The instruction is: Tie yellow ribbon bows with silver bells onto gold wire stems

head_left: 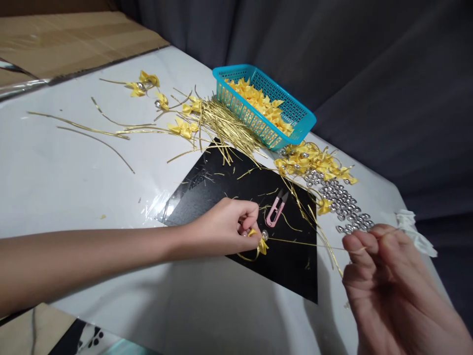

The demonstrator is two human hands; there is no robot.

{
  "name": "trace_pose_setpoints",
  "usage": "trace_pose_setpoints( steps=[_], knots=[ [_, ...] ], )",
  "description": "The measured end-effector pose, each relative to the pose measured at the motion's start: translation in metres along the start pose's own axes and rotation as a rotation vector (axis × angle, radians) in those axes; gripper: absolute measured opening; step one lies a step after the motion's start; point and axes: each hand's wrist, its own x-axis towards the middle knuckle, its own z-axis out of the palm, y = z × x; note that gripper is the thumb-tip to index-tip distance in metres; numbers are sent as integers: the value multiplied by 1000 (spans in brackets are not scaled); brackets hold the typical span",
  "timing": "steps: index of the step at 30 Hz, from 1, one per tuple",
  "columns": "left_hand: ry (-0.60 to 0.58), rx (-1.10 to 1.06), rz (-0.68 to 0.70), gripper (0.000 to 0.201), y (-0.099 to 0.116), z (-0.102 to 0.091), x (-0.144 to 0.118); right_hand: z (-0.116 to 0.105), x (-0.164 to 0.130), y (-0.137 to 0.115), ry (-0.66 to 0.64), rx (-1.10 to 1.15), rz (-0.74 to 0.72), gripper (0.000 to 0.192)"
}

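Above the black mat [295, 271], my left hand [231, 227] pinches a yellow ribbon bow [263, 246] with a clear rhinestone [264, 235] beside its fingertips. A loop of gold cord [253, 258] hangs under that hand. From the bow a thin gold thread [306, 243] runs taut to the right. My right hand [391, 276] is closed on this thread near the table's right side, and the thread passes between its fingers. Pink thread snips [272, 216] lie on the mat between the hands, blades pointing away.
A blue basket [306, 121] of yellow bows stands at the back, beside a pile of gold cords [229, 125]. Finished-looking bows [314, 160] and silver rhinestones [342, 202] lie right of the mat. Loose bows [183, 127] and cords lie left. Cardboard [81, 42] and a dark curtain [369, 74] border the table.
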Motion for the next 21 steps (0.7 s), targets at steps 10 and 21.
trace_pose_setpoints(
  steps=[10,21],
  knots=[
    [3,15,-29,30,1,-1,2,6,-2,1,59,-9,10,15],
    [-113,-274,-71,15,7,-4,5,24,7,14,128,-129,-197,20]
  ],
)
